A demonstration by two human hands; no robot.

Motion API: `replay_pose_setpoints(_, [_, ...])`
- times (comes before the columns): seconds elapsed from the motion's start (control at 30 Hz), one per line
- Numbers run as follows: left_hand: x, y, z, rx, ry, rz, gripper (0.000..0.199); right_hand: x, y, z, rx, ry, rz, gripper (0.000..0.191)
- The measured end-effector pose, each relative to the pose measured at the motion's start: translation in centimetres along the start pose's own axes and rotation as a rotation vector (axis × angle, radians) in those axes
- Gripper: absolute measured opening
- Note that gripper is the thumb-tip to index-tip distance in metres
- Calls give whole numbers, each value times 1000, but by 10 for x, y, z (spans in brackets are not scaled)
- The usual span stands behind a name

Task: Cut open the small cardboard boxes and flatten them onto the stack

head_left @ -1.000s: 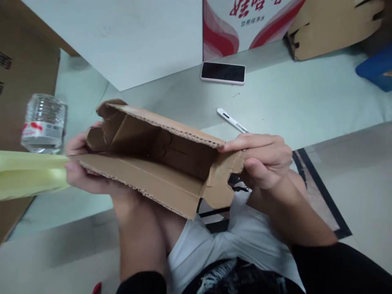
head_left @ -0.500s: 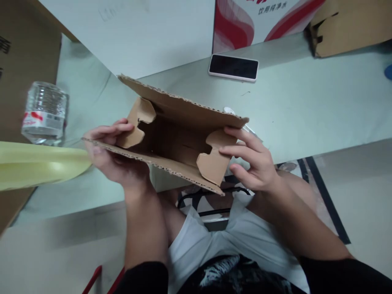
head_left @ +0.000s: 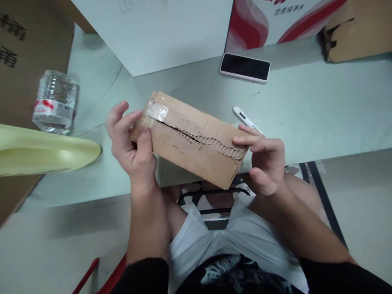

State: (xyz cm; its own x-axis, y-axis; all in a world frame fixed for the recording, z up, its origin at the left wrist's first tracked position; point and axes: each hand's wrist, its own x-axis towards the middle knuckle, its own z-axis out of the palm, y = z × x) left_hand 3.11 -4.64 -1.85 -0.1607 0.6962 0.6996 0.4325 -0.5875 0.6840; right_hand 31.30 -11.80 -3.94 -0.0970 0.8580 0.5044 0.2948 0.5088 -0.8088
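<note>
A small brown cardboard box is held up before me, tilted down to the right, with its two top flaps folded together. Clear tape covers the left end of the seam, and the paper is torn into bare corrugation along the right. My left hand grips the box's left end, thumb on the near flap and fingers at the far side. At the right end, my right hand has a fingertip on the torn flap edge, its thumb held apart from the box. A white utility knife lies just behind, partly covered by the right fingers.
On the pale green table lies a phone in front of a white and red carton. A clear bottle and a yellow curved object are at left. Another cardboard box stands back right.
The raised flaps have come down, so the opening and inner tabs no longer show. My hands have shifted to the ends of the box, and the whole knife is more visible.
</note>
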Motion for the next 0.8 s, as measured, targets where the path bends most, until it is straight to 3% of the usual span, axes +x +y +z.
replay_pose_setpoints(0.1, [2,-5,-5,47,-107,121,23,5,2,-1,24,28,-193,30])
replay_pose_setpoints(0.37, [8,9,-4,97,-143,59,30,4,1,-4,-12,-7,-148,26])
replay_pose_setpoints(0.5, [10,9,-7,97,-154,22,31,1,2,-5,-82,93,-5,34])
replay_pose_setpoints(0.63, [14,-2,-13,88,-89,-79,29,4,1,-6,-70,169,281,35])
replay_pose_setpoints(0.7, [17,-10,-16,34,39,-156,28,7,0,-6,-62,77,438,41])
replay_pose_setpoints(0.8, [22,-17,-17,-42,222,-268,27,11,-4,-2,2,-209,535,54])
